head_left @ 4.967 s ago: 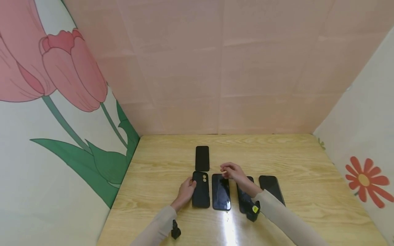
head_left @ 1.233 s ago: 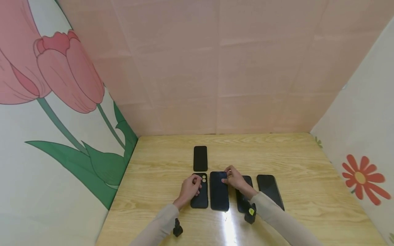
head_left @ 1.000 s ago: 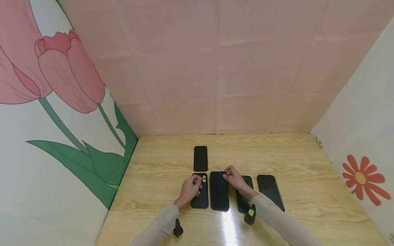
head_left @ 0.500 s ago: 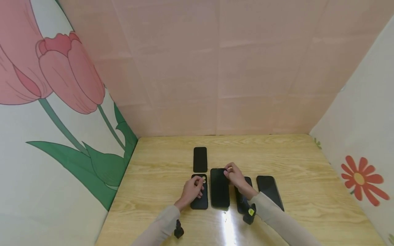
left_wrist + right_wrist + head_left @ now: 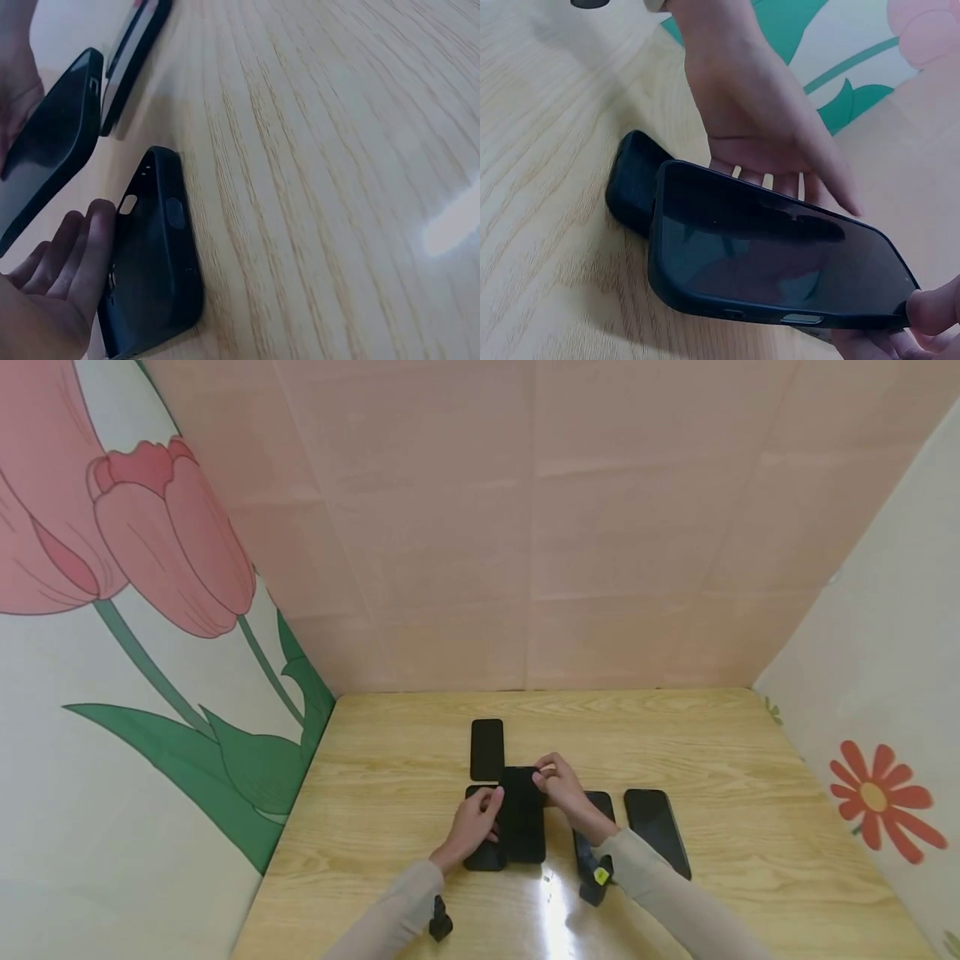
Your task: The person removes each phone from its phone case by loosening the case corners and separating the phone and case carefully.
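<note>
My right hand pinches a smartphone in a black case by its top right corner. The phone is raised off the table and tilted, its dark screen showing in the right wrist view. My left hand is beside the phone's left edge, over an empty black phone case. In the left wrist view, the left hand's fingers lie fairly straight against the side of that empty case, whose cutouts show. Whether the left hand touches the raised phone cannot be told.
Behind the case lies another black phone-shaped item. Two more dark phones lie to the right, one partly under the right forearm and one farther out. A wooden table meets a pink backdrop and flowered side walls.
My right hand has lifted the phone from its spot in the row and carried it left to the empty case. The left hand has shifted slightly right, up to the phone's edge.
</note>
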Demonstrator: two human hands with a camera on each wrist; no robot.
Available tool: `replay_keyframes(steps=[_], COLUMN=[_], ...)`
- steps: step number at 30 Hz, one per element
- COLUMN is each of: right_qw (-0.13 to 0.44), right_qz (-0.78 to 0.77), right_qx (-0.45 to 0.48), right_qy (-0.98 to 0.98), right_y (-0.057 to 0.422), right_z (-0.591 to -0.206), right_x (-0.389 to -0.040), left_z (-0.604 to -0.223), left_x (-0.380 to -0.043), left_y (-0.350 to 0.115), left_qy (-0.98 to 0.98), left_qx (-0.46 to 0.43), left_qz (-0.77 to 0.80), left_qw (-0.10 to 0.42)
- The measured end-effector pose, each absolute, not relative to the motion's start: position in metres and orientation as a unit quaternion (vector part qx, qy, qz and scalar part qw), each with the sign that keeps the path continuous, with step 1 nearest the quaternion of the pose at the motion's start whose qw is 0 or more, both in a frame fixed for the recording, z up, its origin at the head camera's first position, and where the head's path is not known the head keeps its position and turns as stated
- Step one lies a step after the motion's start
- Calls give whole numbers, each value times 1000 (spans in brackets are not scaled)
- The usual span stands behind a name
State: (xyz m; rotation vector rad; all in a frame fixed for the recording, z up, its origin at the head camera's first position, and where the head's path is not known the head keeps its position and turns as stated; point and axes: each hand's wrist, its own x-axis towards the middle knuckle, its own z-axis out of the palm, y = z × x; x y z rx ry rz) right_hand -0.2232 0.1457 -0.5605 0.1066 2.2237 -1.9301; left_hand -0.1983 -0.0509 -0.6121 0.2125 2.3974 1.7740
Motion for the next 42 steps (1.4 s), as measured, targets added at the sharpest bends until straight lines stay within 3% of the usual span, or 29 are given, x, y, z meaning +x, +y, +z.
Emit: replay_keyframes(steps=[14, 25, 42], right_qw=[116, 6, -28], right_qz=[-687, -627, -563], right_qx=[33, 31, 95], right_qy=[716, 778, 820], right_y=[133, 126, 121], right_z=[-533, -578, -586], right_x=[-213, -224, -226], left_z=[-605, -597, -597], left_x=[-196, -201, -199], left_y=[-43, -37, -35], left_qy=[806, 821, 836], left_qx=[125, 142, 167], left_qz=[578, 552, 522], left_qw=[38, -27, -9])
